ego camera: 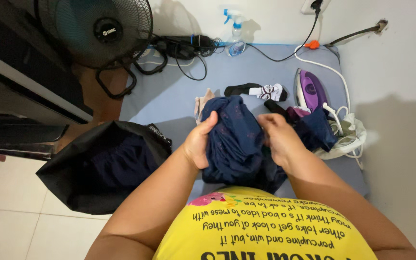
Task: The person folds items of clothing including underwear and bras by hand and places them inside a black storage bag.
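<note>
Both my left hand [199, 142] and right hand [276, 137] grip the bunched navy garment [234, 139] over the ironing pad [169, 96]; I'd pinch opposite edges and keep clear of the purple iron [310, 90].

Home laundry corner. A padded pale-blue ironing surface [179, 91] set against a white wall carries a purple steam iron [310, 90] with its white cord, a spray bottle [236, 33], a stray sock [258, 90] and crumpled dark garments [234, 139]. A standing fan [103, 30], a black laundry bag [99, 166] and a tiled floor [10, 202] complete the domestic setting.
</note>
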